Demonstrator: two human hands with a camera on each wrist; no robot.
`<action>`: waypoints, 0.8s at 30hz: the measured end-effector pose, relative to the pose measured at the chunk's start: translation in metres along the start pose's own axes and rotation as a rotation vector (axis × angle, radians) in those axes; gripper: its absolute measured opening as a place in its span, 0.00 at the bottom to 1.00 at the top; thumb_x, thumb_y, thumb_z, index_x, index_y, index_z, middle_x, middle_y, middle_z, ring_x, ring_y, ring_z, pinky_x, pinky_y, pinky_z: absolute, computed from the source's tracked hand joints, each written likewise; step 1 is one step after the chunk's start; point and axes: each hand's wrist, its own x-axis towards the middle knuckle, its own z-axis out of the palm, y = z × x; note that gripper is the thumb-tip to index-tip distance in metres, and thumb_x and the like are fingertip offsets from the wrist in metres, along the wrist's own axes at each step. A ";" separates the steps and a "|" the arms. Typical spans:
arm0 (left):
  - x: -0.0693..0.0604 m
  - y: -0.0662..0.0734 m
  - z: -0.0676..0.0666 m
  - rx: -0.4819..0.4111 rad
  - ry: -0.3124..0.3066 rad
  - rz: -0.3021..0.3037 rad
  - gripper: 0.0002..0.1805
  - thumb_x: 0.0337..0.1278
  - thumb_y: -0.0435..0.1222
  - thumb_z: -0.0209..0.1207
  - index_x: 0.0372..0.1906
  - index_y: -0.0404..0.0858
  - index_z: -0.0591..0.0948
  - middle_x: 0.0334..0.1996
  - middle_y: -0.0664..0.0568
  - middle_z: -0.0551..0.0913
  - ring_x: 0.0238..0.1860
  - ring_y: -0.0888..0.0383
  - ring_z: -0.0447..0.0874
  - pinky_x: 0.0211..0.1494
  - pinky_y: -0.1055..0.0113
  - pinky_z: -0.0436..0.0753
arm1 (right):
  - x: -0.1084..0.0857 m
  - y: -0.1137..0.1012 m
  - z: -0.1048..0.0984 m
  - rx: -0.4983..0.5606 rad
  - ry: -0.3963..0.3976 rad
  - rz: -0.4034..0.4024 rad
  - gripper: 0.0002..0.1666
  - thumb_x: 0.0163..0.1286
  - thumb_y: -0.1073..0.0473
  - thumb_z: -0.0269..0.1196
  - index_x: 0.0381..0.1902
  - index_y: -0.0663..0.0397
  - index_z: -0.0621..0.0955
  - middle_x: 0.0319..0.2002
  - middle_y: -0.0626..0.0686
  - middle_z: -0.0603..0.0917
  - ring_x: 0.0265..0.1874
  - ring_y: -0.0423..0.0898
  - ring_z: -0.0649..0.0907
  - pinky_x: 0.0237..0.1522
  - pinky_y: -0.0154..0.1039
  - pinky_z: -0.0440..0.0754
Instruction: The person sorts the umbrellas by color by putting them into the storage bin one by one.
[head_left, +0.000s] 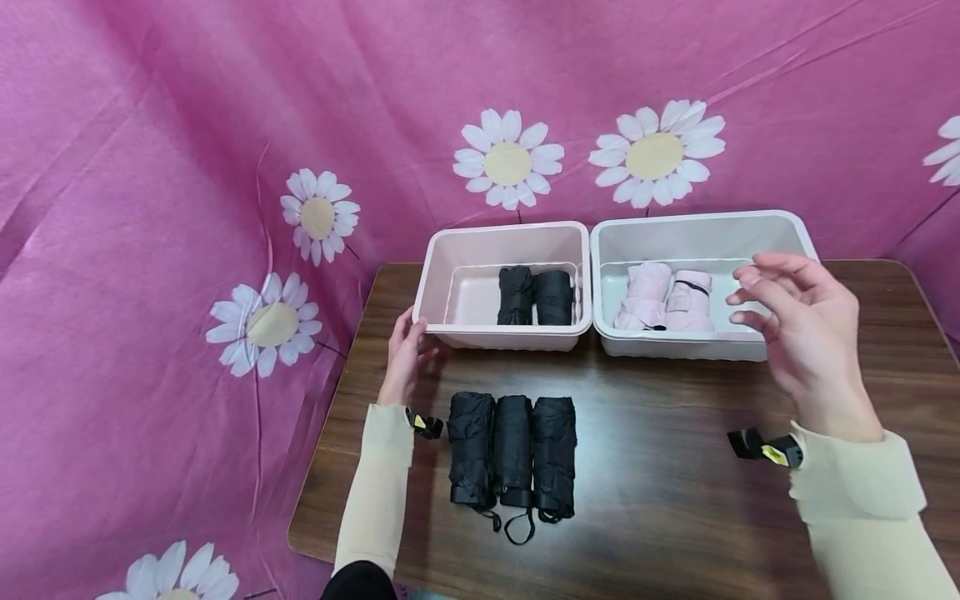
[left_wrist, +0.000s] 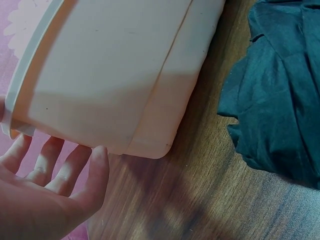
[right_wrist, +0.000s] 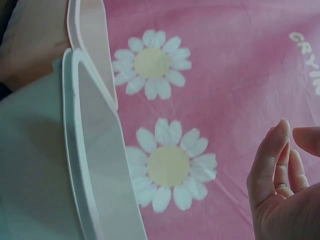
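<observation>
Curtain: pink cloth [head_left: 112,333] with white daisies fills the left side and top of the frame.
Left hand: the hand [head_left: 402,358] is left of centre at the pink bin's near left corner, partly closed; the thumb is at the rim and the bent fingers touch the outside wall below it.
Pink bin: this bin [head_left: 495,338] stands upright at the centre of the frame.
Table umbrellas: three folded black umbrellas [head_left: 513,446] lie side by side on the brown table [head_left: 645,475], lower centre, loops toward the bottom edge.
Binned black umbrellas: two more [head_left: 553,297] lie together in the right half of the pink bin.
Grey bin: right of centre, this bin [head_left: 682,346] stands just beside the pink one.
Pale pink umbrellas: two [head_left: 647,296] lie in the grey bin's left and middle part.
Right hand: raised at the right of the frame, the hand [head_left: 813,333] holds nothing, fingers loosely curled, thumb and fingertips slightly apart.
</observation>
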 end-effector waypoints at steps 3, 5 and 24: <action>0.000 -0.001 0.000 0.004 0.001 -0.002 0.24 0.68 0.41 0.52 0.68 0.51 0.67 0.66 0.41 0.69 0.45 0.60 0.78 0.57 0.45 0.76 | -0.007 0.004 0.007 -0.002 -0.035 -0.019 0.14 0.62 0.83 0.54 0.44 0.71 0.78 0.32 0.60 0.88 0.24 0.49 0.85 0.20 0.37 0.84; 0.001 -0.001 0.000 0.003 0.003 -0.002 0.24 0.68 0.41 0.52 0.67 0.51 0.67 0.66 0.41 0.69 0.45 0.60 0.79 0.58 0.44 0.75 | -0.011 0.008 0.010 -0.012 -0.053 -0.021 0.15 0.62 0.82 0.55 0.45 0.70 0.78 0.32 0.60 0.87 0.25 0.49 0.85 0.21 0.36 0.84; 0.002 -0.002 -0.001 -0.011 0.014 -0.002 0.23 0.67 0.41 0.53 0.66 0.52 0.69 0.63 0.43 0.72 0.44 0.59 0.79 0.57 0.43 0.76 | -0.056 0.098 0.015 -0.635 -0.102 0.211 0.16 0.65 0.72 0.60 0.50 0.60 0.74 0.38 0.44 0.83 0.33 0.35 0.84 0.32 0.32 0.85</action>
